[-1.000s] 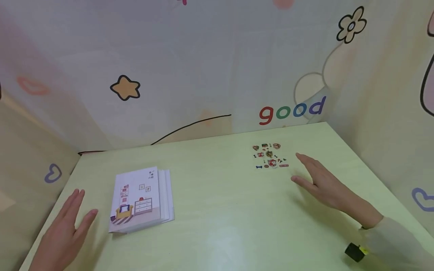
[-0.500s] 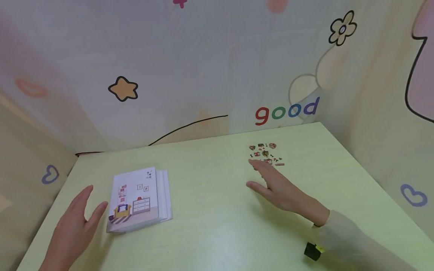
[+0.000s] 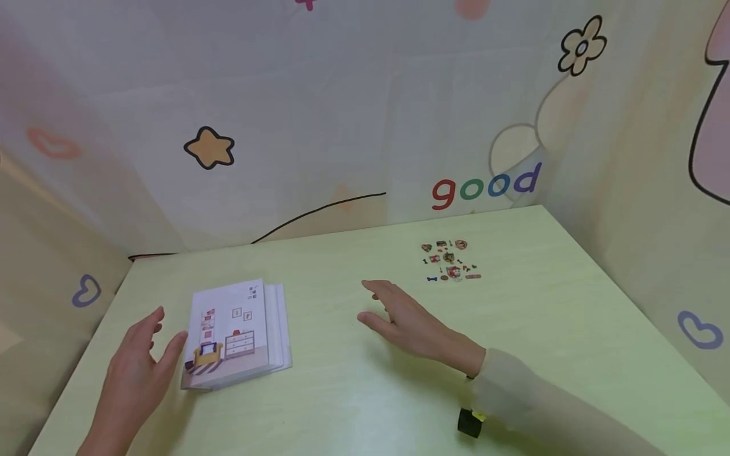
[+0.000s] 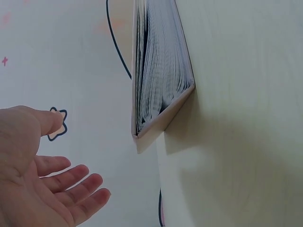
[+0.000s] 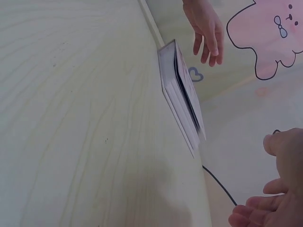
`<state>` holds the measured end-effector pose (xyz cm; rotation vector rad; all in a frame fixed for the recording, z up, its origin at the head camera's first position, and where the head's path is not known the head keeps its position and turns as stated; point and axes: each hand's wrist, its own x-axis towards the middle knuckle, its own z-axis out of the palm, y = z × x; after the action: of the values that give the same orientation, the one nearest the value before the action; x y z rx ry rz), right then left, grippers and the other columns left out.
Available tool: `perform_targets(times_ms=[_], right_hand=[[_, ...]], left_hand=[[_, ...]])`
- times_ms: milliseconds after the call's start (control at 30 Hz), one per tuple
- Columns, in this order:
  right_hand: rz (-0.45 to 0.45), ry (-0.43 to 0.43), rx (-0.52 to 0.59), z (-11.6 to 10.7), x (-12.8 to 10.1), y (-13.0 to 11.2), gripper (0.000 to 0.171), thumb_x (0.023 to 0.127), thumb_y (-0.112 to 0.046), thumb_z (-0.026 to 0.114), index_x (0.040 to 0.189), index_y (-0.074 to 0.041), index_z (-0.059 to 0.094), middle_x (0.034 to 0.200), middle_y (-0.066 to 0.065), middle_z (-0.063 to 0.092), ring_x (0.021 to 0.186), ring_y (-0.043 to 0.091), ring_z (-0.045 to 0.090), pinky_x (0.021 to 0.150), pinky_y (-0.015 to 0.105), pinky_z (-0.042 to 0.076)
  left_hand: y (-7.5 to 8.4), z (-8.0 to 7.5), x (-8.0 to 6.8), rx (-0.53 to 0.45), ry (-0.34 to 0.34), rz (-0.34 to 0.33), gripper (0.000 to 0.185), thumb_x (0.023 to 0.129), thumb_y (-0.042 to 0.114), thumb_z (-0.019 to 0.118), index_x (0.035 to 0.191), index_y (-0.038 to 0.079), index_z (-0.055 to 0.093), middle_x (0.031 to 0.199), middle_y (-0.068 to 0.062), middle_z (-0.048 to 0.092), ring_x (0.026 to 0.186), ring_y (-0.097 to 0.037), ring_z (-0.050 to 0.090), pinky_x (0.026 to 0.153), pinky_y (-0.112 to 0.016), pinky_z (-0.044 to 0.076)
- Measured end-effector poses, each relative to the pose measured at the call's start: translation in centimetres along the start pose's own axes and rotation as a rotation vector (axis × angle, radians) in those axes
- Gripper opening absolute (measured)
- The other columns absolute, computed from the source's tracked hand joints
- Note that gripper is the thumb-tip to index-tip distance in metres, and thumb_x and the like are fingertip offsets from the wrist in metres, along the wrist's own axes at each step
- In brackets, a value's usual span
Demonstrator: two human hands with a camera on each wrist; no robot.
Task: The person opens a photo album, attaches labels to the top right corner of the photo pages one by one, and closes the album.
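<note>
A thick book (image 3: 228, 332) with a drawing of an armchair and a chest of drawers on its cover lies at the left of the table. Its page edges (image 4: 161, 61) fan out in the left wrist view. Just left of the book hovers my left hand (image 3: 134, 367), fingers relaxed and thumb apart, holding nothing. My right hand (image 3: 413, 326) is in the air over the middle of the table, thumb and fingers spread, with nothing in it. Beyond the right hand, a group of small colourful stickers (image 3: 453, 272) lies flat near the back right.
A pale yellow-green table (image 3: 342, 405) carries everything. Behind it and at both sides hangs a printed curtain (image 3: 319, 126) with a star, a flower and the word "good". A small black box (image 3: 470, 423) is attached under the right sleeve (image 3: 525, 386).
My right hand has swept left, from beside the stickers, past them, to the middle of the table. The left hand has shifted slightly right, closer to the book. Book and stickers stay put.
</note>
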<state>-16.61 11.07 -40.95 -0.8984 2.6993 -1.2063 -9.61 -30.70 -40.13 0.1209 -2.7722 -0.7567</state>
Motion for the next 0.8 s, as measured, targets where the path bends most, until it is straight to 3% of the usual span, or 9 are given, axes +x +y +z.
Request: perform_targets(times_ms=[233, 600, 800], right_hand=[[0.001, 0.014, 0.031, 1.7, 1.5, -1.1, 0.062, 0.106, -0.033, 0.060, 0.153, 0.003, 0.042, 0.150, 0.016, 0.050, 0.126, 0.035, 0.058, 0.104, 0.048, 0.047], [-0.002, -0.009, 0.032, 4.9, 3.9, -3.1, 0.058, 0.106, -0.028, 0.059, 0.151, 0.005, 0.044, 0.148, 0.018, 0.052, 0.122, 0.033, 0.062, 0.108, 0.043, 0.046], [0.031, -0.053, 0.030, 6.1, 4.9, -3.8, 0.058, 0.106, -0.030, 0.058, 0.152, 0.003, 0.043, 0.150, 0.016, 0.051, 0.120, 0.029, 0.063, 0.108, 0.038, 0.046]], left_hand=[[0.0, 0.4, 0.1, -0.019, 0.022, -0.019, 0.064, 0.106, 0.022, 0.058, 0.155, -0.011, 0.032, 0.148, -0.035, 0.041, 0.122, -0.054, 0.051, 0.092, -0.066, 0.047], [-0.3, 1.0, 0.6, -0.064, -0.018, -0.067, 0.071, 0.107, 0.024, 0.056, 0.158, -0.012, 0.021, 0.151, -0.040, 0.032, 0.125, -0.058, 0.048, 0.097, -0.068, 0.044], [0.0, 1.4, 1.1, -0.071, -0.076, -0.114, 0.072, 0.108, 0.025, 0.054, 0.158, -0.012, 0.018, 0.154, -0.041, 0.028, 0.123, -0.060, 0.048, 0.099, -0.068, 0.044]])
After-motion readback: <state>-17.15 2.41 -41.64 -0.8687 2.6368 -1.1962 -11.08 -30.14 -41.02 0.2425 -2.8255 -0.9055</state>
